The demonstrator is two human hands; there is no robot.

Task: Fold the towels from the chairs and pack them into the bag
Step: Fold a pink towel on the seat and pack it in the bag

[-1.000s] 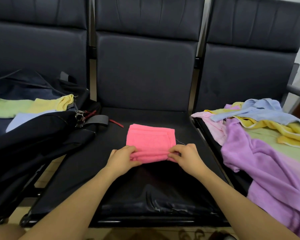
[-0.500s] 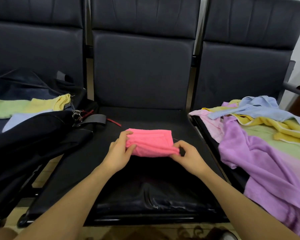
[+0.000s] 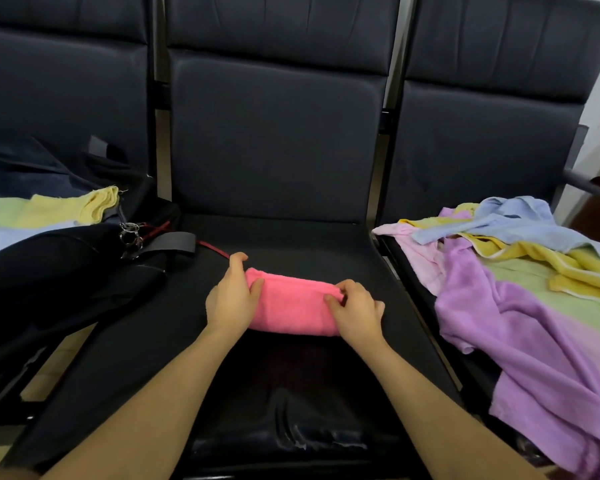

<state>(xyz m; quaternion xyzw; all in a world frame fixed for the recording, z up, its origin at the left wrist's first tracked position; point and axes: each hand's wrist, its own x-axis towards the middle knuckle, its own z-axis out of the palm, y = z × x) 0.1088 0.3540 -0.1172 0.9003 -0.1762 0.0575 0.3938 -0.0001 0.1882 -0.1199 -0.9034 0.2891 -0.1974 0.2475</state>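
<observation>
A folded bright pink terry towel [image 3: 291, 306] lies on the black padded seat of the middle chair [image 3: 291, 244]. The left hand [image 3: 231, 299] clasps the towel's left end, fingers over its far edge and thumb on top. The right hand [image 3: 355, 311] pinches the right end. Left of the middle chair sits an open black fabric bag [image 3: 59, 258] containing folded yellow, green and pale blue towels [image 3: 59, 211]. Right of it lies a loose heap of purple, blue, yellow, green and pink towels [image 3: 520, 289].
</observation>
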